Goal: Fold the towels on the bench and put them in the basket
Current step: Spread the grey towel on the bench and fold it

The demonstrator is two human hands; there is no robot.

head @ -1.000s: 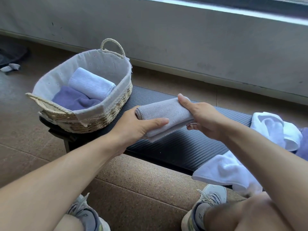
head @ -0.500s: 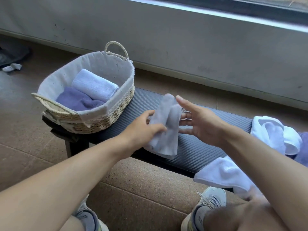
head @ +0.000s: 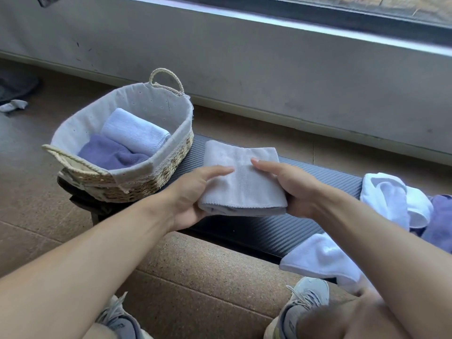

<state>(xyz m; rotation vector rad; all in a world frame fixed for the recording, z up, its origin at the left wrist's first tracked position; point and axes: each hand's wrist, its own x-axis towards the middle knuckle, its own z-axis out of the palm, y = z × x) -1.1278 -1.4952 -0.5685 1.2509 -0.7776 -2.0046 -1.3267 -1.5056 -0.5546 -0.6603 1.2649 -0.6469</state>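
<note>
The bench [head: 305, 187] is running dark and ribbed across the middle, carrying everything; the basket [head: 171, 165] is sitting on the bench's left end, woven sides, pale cloth liner, rope handles at both ends; inside the basket a light blue folded towel [head: 135, 130] is lying against a purple folded towel [head: 110, 154], the blue one toward the far side. On the bench's right end a white towel [head: 396, 199] is lying crumpled, part of it hanging off the near edge; a purple towel [head: 440, 216] is touching it at the frame edge. The grey folded towel [head: 242, 182] is being held just right of the basket, above the bench; the left hand [head: 193, 194] is gripping its left edge, thumb on top, fingers underneath; the right hand [head: 293, 189] is gripping its right edge the same way. Two grey sneakers [head: 305, 299] are showing on the floor in front of the bench.
</note>
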